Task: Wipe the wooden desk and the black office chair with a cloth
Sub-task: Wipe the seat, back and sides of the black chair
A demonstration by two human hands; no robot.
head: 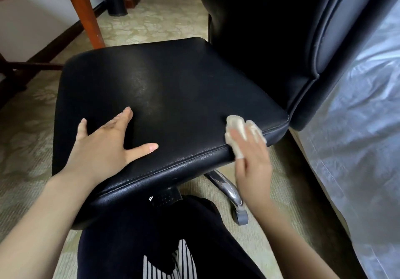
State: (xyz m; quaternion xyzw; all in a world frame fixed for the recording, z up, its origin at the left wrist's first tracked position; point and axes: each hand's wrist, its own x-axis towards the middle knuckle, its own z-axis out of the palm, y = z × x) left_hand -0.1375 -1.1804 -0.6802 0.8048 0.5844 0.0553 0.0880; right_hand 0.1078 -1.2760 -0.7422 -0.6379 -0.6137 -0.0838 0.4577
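Observation:
The black office chair fills the middle of the view, its leather seat [173, 88] facing me and its backrest [281, 30] rising at the right. My left hand [104, 144] lies flat on the seat's near left part, fingers spread and straight. My right hand [251, 159] holds a small crumpled cream cloth [236, 127] against the seat's near right edge; the hand is motion-blurred. A leg of the wooden desk [86, 12] stands at the upper left, with the desk top mostly out of view.
A black waste bin [114, 0] stands on the patterned carpet behind the desk leg. The chair's chrome base arm and grey caster [239, 211] stick out under the seat. A bed under clear plastic sheeting [357, 116] runs along the right. My dark-trousered knees are at the bottom.

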